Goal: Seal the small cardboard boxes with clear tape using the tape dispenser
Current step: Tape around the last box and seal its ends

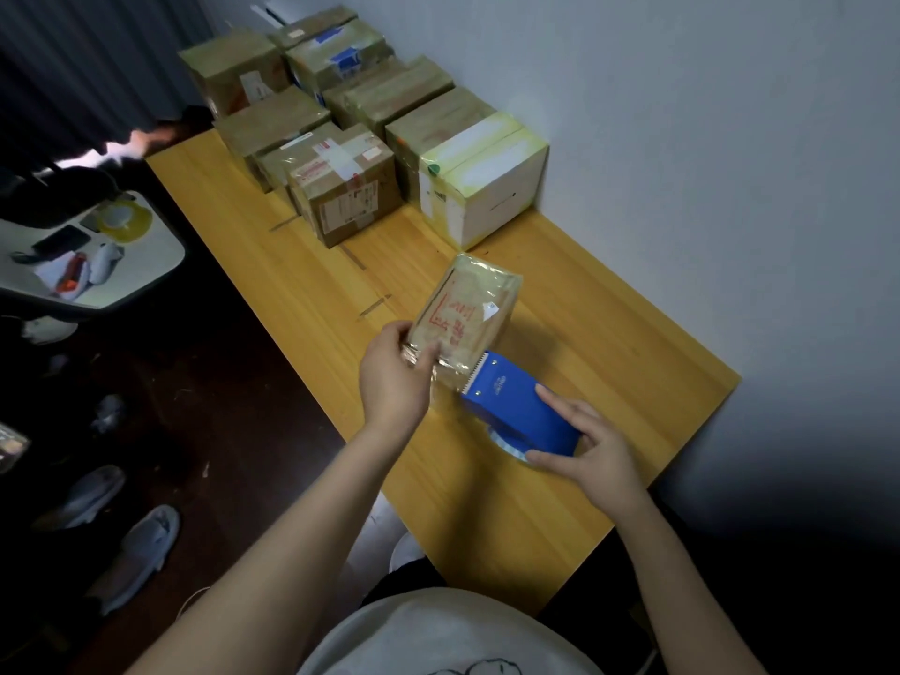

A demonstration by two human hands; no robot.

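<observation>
Wooden table [609, 333], near end: small box [462, 309] pinched by left hand [394, 377], tape dispenser [516, 406] clasped by right hand [594, 455], likely for the cut.

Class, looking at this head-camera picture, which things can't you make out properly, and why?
1. Tape roll, head view: mostly covered by the blue tape dispenser and right hand.
2. Red writing on the small box the left hand holds: too blurred to read.
3. Items on the grey side table: small and dim.
</observation>
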